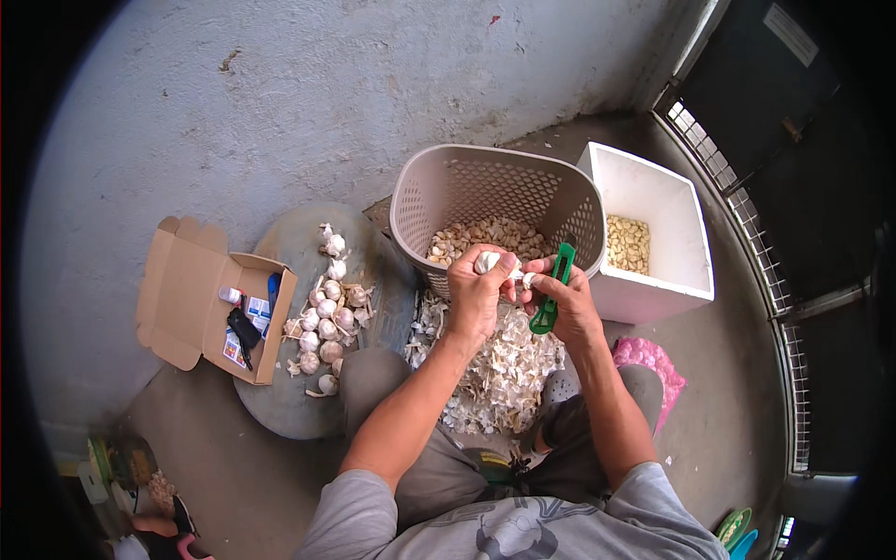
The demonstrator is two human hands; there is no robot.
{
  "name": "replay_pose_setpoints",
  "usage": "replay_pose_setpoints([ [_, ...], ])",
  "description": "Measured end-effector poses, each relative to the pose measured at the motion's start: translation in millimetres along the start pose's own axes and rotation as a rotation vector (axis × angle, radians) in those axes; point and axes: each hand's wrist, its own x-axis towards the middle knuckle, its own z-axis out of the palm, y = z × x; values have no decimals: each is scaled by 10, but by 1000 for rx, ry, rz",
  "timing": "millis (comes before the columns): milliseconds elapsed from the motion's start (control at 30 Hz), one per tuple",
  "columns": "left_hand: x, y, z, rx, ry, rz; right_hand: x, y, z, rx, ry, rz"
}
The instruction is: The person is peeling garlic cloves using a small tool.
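Left hand (476, 291) grip closed on garlic bulb (488, 262), right hand (569, 303) grip on green knife (553, 291), above beige basket (448, 191)

- garlic bulb (487, 262): white, whole, gripped in left hand (476, 294) above the basket's near rim
- green knife (553, 289): plastic handle, held upright in right hand (569, 303), just beside the bulb

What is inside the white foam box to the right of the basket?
The white foam box holds a layer of peeled garlic cloves along its left side. The near wall hides the bottom nearest the person, so how far the cloves spread cannot be seen.
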Motion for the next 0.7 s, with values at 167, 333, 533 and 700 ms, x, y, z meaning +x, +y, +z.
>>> replay_pose_setpoints([
  [167, 16, 26, -5, 12, 11, -6, 21, -71, -121, 57, -14, -33],
  [333, 43, 44, -61, -2, 3, -52, -28, -163, -118, -12, -29, 0],
  [533, 53, 20, -22, -51, -18, -154, 63, -310, -285, -202, -179, -7],
  [700, 53, -49, -63, -113, 7, -230, 87, -216, 7, -603, 90, -163],
])
